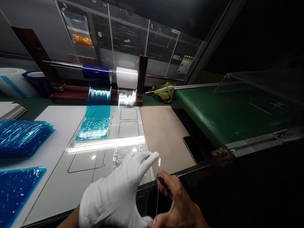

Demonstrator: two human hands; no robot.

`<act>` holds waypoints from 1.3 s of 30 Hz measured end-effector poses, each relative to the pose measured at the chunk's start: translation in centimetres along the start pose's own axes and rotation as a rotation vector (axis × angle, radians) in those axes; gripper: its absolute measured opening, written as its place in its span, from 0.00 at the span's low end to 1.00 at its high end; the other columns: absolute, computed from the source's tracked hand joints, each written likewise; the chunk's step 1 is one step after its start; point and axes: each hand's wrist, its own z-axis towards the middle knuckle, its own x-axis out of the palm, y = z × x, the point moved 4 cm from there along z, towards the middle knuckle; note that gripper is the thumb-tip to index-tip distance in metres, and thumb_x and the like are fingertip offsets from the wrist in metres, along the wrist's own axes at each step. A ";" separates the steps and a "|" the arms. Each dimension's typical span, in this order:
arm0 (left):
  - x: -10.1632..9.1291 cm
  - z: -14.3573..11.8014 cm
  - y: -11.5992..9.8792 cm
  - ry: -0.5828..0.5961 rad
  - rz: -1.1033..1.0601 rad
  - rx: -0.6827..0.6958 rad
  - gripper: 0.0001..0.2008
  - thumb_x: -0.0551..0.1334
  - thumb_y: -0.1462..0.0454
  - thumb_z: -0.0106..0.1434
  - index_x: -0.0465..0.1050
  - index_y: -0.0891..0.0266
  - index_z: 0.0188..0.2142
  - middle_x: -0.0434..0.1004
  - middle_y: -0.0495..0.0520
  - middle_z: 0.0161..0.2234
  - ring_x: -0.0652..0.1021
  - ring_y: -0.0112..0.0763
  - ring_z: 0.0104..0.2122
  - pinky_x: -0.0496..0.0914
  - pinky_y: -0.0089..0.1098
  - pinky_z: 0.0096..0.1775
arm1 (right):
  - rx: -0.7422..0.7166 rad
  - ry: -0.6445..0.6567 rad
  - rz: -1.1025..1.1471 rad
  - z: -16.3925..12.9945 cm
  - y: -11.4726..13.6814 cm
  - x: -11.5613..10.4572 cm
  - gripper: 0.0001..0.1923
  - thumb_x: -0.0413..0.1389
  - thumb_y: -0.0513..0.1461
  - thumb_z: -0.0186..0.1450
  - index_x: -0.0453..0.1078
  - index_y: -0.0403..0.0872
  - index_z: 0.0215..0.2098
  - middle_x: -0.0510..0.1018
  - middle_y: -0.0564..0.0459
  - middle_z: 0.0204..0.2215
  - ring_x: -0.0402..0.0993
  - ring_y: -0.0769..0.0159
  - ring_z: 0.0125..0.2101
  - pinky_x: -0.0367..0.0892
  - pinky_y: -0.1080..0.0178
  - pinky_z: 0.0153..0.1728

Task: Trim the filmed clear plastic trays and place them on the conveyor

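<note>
Together, left hand (114, 193) and right hand (180, 205) pinch clear panel (157, 186).

The left hand (116, 193) wears a white knit cloth glove, matt and finely textured; the right hand (177, 202) is bare. Between them stands a thin clear panel (157, 186), glass or plastic, glossy and seen edge-on. The work plate (78, 177) is smooth, white and highly reflective, with dark outlined rectangles. Blue film sheets (22, 136) are glossy, wrinkled plastic. The blue roll (96, 72) and white roll (127, 77) are shiny plastic film on a polished metal bar (66, 65) held by dark wooden uprights. The tan mat (163, 133) is matt. The green conveyor belt (213, 110) is smooth with a dull sheen. The phone (193, 148) has a glossy black face.
</note>
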 end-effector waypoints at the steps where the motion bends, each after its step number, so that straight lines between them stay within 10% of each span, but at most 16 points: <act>1: 0.0 0.1 -0.2 0.003 0.015 0.007 0.60 0.69 0.50 0.42 0.32 0.46 0.66 0.56 0.56 0.60 0.63 0.49 0.58 0.68 0.48 0.55 | -0.010 -0.007 -0.001 -0.1 -0.1 0.0 0.44 0.61 0.70 0.25 0.61 0.49 0.27 0.67 0.53 0.26 0.64 0.65 0.29 0.73 0.63 0.32; 10: -0.1 1.3 -1.6 -0.008 0.120 0.064 0.58 0.69 0.46 0.44 0.36 0.51 0.66 0.58 0.61 0.58 0.66 0.52 0.56 0.72 0.48 0.51 | 0.097 -0.015 -0.055 -1.5 -2.3 -0.1 0.48 0.58 0.72 0.28 0.70 0.46 0.34 0.69 0.49 0.30 0.65 0.61 0.33 0.72 0.59 0.34; 19: 0.7 2.3 -1.7 -0.010 0.133 0.095 0.59 0.68 0.43 0.43 0.37 0.52 0.66 0.60 0.62 0.55 0.69 0.51 0.50 0.71 0.50 0.48 | -0.145 -0.118 -0.094 -1.8 -1.7 -0.6 0.39 0.49 0.74 0.44 0.62 0.48 0.26 0.68 0.54 0.22 0.63 0.68 0.24 0.69 0.66 0.25; 24: 0.6 2.7 -1.2 -0.280 0.376 -0.038 0.53 0.66 0.52 0.44 0.43 0.65 0.65 0.61 0.66 0.54 0.68 0.53 0.49 0.68 0.52 0.50 | -0.193 -0.395 -0.326 0.4 -3.8 -4.5 0.32 0.53 0.66 0.53 0.62 0.48 0.35 0.69 0.55 0.25 0.66 0.67 0.24 0.68 0.66 0.25; 30: 0.2 2.6 0.2 -0.528 0.604 -0.270 0.46 0.64 0.55 0.45 0.50 0.70 0.61 0.65 0.68 0.49 0.70 0.52 0.44 0.68 0.50 0.44 | -0.031 -0.425 -0.681 7.6 -9.2 -8.8 0.17 0.45 0.45 0.66 0.66 0.42 0.45 0.75 0.42 0.38 0.74 0.53 0.38 0.70 0.51 0.39; 34: -0.3 2.5 1.8 -0.609 0.626 -0.444 0.48 0.63 0.50 0.48 0.47 0.73 0.62 0.62 0.74 0.54 0.69 0.59 0.50 0.65 0.53 0.47 | -0.095 -0.427 -0.747 8.0 -8.4 -7.8 0.27 0.50 0.45 0.64 0.61 0.38 0.57 0.71 0.34 0.52 0.67 0.45 0.53 0.63 0.44 0.52; 39: -1.0 2.9 3.4 -0.646 0.568 -0.549 0.51 0.64 0.47 0.49 0.46 0.74 0.62 0.60 0.79 0.55 0.67 0.66 0.52 0.65 0.56 0.46 | -0.335 -0.414 -0.832 4.2 -1.8 -1.6 0.59 0.59 0.59 0.56 0.36 0.37 0.69 0.56 0.34 0.64 0.52 0.42 0.63 0.57 0.41 0.59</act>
